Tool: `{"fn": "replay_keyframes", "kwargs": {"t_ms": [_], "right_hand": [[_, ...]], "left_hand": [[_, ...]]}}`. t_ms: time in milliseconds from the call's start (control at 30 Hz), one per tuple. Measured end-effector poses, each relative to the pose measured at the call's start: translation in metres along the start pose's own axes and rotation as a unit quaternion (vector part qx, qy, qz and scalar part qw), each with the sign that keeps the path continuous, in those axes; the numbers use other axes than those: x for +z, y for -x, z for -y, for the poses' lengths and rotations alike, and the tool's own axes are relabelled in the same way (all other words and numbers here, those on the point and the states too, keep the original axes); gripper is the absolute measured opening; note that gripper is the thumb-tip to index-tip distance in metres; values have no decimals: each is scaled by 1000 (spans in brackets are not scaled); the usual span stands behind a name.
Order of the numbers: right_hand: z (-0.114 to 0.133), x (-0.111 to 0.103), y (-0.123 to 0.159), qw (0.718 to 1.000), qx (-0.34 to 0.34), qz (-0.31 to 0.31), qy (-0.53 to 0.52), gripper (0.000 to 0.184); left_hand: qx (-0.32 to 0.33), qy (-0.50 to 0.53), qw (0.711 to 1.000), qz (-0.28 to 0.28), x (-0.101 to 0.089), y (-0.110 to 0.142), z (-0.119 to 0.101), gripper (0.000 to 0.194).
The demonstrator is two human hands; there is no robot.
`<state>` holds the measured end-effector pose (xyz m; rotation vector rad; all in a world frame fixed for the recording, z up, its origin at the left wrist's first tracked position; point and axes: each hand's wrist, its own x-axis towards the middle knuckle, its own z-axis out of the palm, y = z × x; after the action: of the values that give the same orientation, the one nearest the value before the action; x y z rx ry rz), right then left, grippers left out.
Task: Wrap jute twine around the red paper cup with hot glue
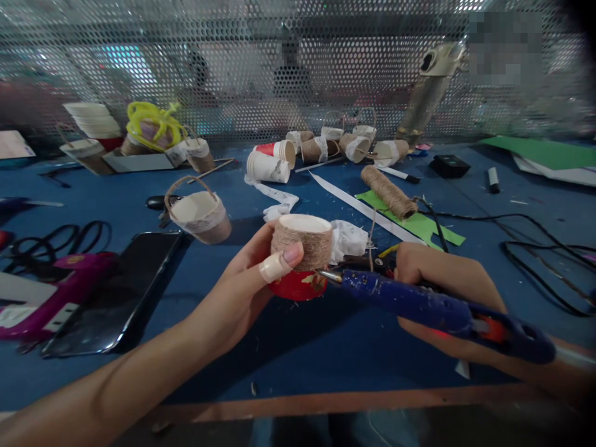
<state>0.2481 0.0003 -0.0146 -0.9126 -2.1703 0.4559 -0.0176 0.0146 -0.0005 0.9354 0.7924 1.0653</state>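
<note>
My left hand (254, 267), with a bandage round its thumb, is wrapped round a paper cup (300, 287). Brown twine (300, 241) winds round the cup's rim half, while its red printed part still shows below. My right hand (433, 276) grips a blue hot glue gun (410, 300), whose metal nozzle meets the cup's side at the lower edge of the twine. A loose strand of twine (371, 233) hangs just right of the cup. Behind the cup lies crumpled white lace (349, 241).
A twine spool (388, 191) rests on green paper (433, 228). A twine-handled cup basket (200, 214) stands left, near a phone (123, 292) and a purple glue gun (69, 292). Several wrapped cups (356, 148) lie by the perforated metal screen (242, 74). Black cables (526, 261) cross the right side.
</note>
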Motion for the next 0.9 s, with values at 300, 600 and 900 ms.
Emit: {"fn": "replay_keyframes", "kwargs": {"t_ms": [300, 600, 900], "right_hand": [[-4, 0, 0, 999, -7, -12, 44, 23], [-1, 0, 0, 997, -9, -17, 74, 24], [-1, 0, -2, 997, -18, -18, 79, 27]], "left_hand": [[10, -8, 1000, -13, -3, 0, -1, 25], [11, -17, 1000, -16, -3, -1, 0, 28], [14, -35, 999, -18, -1, 0, -1, 31]]}}
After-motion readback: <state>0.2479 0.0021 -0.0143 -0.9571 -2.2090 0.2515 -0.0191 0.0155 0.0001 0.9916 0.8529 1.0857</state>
